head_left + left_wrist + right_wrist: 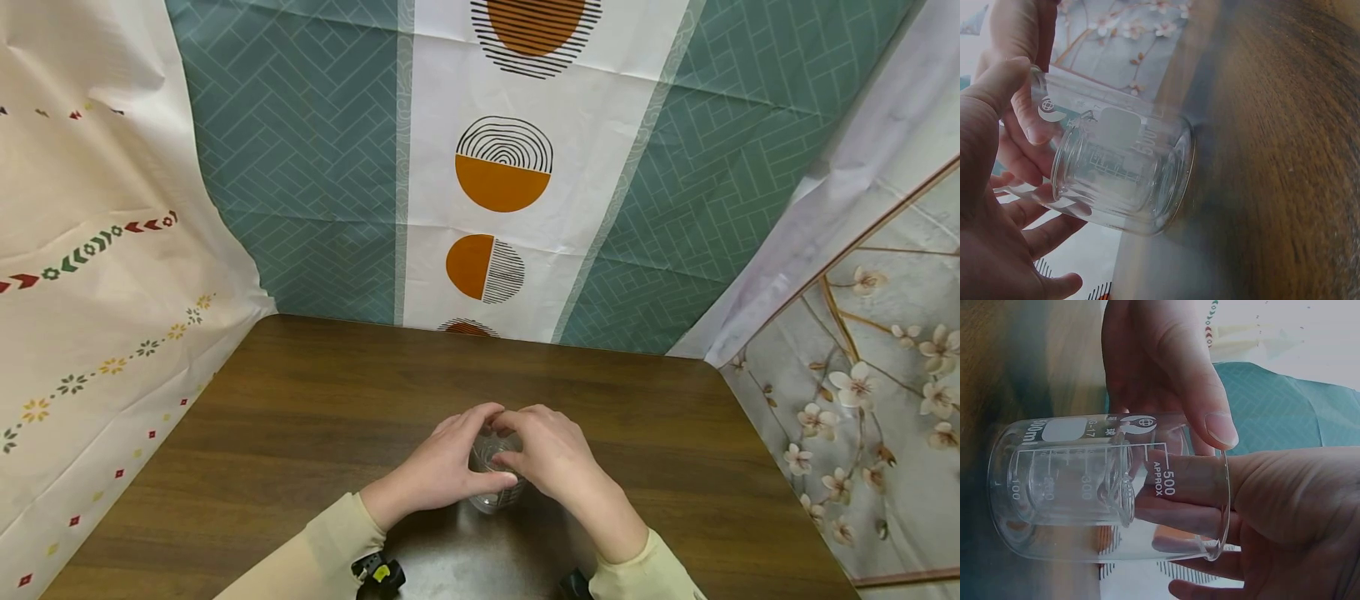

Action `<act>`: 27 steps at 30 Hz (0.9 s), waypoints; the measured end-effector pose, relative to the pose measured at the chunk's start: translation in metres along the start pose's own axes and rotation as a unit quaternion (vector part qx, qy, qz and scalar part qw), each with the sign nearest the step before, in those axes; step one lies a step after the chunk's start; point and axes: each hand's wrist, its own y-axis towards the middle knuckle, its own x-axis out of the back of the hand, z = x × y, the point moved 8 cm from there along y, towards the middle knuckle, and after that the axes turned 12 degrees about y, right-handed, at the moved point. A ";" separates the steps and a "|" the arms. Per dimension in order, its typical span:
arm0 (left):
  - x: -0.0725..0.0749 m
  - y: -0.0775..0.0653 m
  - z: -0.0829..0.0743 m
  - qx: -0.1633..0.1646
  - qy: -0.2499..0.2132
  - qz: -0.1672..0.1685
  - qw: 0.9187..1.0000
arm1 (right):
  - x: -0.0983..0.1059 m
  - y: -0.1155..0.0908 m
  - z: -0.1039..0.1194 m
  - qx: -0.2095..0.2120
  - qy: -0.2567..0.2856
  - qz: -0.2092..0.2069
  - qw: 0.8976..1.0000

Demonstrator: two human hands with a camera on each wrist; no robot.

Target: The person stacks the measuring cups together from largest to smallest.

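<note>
A clear glass beaker marked 500 ml [1072,544] stands upright on the wooden table, with a smaller glass vessel [1110,172] inside it. My left hand [435,471] holds the beaker near its rim. Its thumb lies across the near side, and its fingers spread along the far side. From above, my right hand [558,454] reaches into the beaker's mouth with thumb and some fingers. Those fingertips [1038,134] are just above the smaller vessel's rim, with no clear grip on it. Other right-hand fingers [1210,590] stay outside the glass.
The brown wooden table [337,375] extends around the beaker. A green and white patterned curtain [510,200] hangs behind it, a cream cloth [97,317] on the left and a floral panel [855,450] on the right. A black wrist device [378,575] is on my left sleeve.
</note>
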 end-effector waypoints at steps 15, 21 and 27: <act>-0.001 0.002 -0.001 0.006 -0.002 0.004 1.000 | 0.007 -0.010 -0.004 0.028 0.022 -0.055 0.998; -0.003 0.001 0.001 0.007 0.004 -0.002 1.000 | 0.014 -0.016 -0.007 0.034 0.019 -0.087 0.995; -0.004 0.001 0.001 0.013 0.006 0.002 1.000 | 0.022 -0.024 -0.012 0.034 0.023 -0.112 0.993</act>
